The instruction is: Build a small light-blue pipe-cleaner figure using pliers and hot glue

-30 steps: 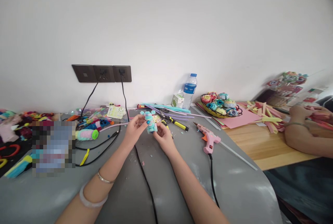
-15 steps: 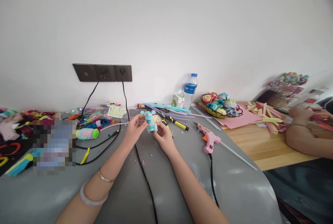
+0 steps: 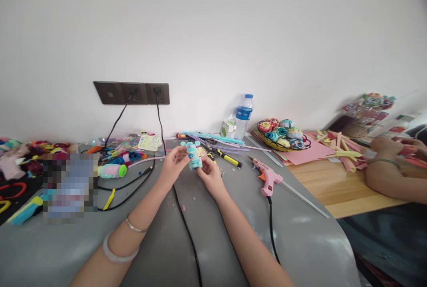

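Note:
A small light-blue fuzzy figure [image 3: 192, 155] with round ears is held upright a little above the grey table, near the middle of the head view. My left hand [image 3: 176, 162] grips its left side, the thumb with a blue nail lying across its front. From the lower right, my right hand [image 3: 211, 175] pinches the figure's base between closed fingers. Just behind the hands lie pliers with yellow and black handles [image 3: 230, 159] and a bundle of pipe cleaners [image 3: 216, 139], light blue and purple.
A pink glue gun [image 3: 267, 176] lies right with its cord trailing forward. Behind stand a water bottle [image 3: 243, 117] and a basket of paper flowers [image 3: 283, 135]. Craft pieces and black cables [image 3: 133, 202] lie left. Another person's arm [image 3: 383, 175] rests at the far right.

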A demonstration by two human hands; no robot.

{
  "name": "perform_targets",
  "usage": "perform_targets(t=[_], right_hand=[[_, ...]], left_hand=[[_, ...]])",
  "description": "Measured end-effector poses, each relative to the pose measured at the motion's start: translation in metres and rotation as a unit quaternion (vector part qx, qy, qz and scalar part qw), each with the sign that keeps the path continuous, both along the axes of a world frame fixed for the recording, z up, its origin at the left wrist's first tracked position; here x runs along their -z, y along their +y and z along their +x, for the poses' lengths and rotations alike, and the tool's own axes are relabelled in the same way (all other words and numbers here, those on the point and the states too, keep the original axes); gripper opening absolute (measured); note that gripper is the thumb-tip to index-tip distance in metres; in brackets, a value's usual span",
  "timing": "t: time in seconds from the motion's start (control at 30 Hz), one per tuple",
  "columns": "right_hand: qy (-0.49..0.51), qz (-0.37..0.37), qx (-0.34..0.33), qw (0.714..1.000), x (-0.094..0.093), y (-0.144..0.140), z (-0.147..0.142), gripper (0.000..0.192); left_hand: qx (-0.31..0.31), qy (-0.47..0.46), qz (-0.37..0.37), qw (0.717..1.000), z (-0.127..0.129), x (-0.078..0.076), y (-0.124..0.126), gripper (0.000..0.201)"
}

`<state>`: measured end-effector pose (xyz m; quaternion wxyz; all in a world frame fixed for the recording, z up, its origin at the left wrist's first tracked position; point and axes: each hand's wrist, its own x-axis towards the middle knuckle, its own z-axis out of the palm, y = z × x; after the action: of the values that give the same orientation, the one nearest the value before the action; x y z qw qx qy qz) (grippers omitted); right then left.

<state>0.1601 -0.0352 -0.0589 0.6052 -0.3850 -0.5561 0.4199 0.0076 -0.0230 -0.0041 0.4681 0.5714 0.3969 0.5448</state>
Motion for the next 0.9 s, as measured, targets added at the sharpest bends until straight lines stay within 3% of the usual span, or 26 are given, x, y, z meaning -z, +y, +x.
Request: perform_targets(t=[0.9], right_hand=[[0.012,0.010,-0.017,1.000,0.0025,0.0008,0.0013,0.017]], left_hand=[[0.011,-0.010,0.007,1.000,0.0023,-0.0005,-0.0006,0.032]])
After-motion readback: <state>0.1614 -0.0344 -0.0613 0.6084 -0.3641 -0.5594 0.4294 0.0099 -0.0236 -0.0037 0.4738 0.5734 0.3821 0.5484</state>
